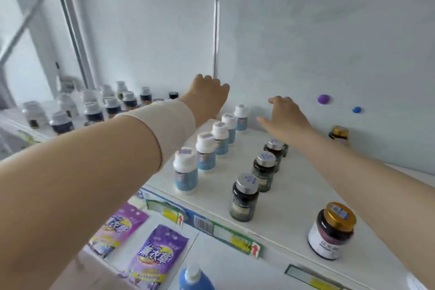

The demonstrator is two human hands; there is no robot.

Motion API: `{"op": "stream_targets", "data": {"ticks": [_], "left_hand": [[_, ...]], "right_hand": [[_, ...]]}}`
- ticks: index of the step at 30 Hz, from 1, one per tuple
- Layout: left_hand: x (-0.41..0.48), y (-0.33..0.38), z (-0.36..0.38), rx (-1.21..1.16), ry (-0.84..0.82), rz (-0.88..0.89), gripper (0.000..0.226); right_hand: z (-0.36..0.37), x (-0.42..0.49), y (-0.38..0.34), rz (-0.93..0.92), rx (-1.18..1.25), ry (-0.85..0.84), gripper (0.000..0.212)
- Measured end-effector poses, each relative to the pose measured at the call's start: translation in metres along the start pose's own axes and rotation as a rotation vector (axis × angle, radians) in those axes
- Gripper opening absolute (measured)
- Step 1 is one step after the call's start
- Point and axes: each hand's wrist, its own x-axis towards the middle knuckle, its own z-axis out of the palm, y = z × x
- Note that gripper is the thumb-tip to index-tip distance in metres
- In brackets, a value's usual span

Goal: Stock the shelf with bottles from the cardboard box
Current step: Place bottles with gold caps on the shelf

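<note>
On the white shelf [296, 198] a row of several white-capped, blue-labelled bottles [206, 154] runs from front to back. To its right stand three dark bottles with silver caps [243, 198]. My left hand [208, 96] reaches past the back end of the white-capped row, its knuckles towards me and its fingers curled out of sight. Spread and palm down, my right hand [286, 114] hovers over the rear of the dark row and holds nothing. No cardboard box is clearly visible.
A gold-lidded jar [330, 231] stands at the front right, and another [339, 133] by the back wall. Many bottles [94, 107] fill the left bay beyond a metal post [217, 19]. Purple pouches [160, 254] and a blue bottle [194, 278] sit on the shelf below.
</note>
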Motion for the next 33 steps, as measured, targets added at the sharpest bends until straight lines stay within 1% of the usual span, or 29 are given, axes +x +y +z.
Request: {"op": "stream_targets", "data": {"ticks": [4,9,13,16,18,20,24,28,33], "left_hand": [[-0.08,-0.098,0.03,0.039,-0.071,-0.19,0.032],[-0.203,-0.224,0.094,0.091,-0.232,-0.416,0.038],[-0.313,-0.309,0.169,0.0,-0.367,-0.645,0.034],[-0.395,-0.345,0.234,-0.091,-0.478,-0.78,0.035],[-0.445,-0.353,0.279,-0.154,-0.551,-0.844,0.034],[-0.488,-0.348,0.323,-0.223,-0.661,-0.891,0.031],[-0.553,-0.319,0.413,-0.41,-0.891,-0.989,0.03],[-0.586,-0.294,0.489,-0.555,-1.048,-1.089,0.029],[-0.587,-0.287,0.541,-0.67,-1.22,-1.159,0.028]], "right_hand": [[0.047,-0.006,-0.126,-0.236,-0.005,-0.037,0.05],[0.131,-0.027,-0.298,-0.519,0.018,-0.124,0.049],[0.222,-0.061,-0.424,-0.664,0.022,-0.251,0.054],[0.302,-0.101,-0.49,-0.735,0.036,-0.384,0.051],[0.359,-0.132,-0.518,-0.786,-0.013,-0.474,0.048],[0.414,-0.164,-0.534,-0.825,-0.082,-0.593,0.048],[0.513,-0.208,-0.537,-0.871,-0.193,-0.822,0.047],[0.595,-0.214,-0.53,-0.868,-0.318,-1.023,0.049],[0.656,-0.186,-0.541,-0.852,-0.352,-1.217,0.047]]}}
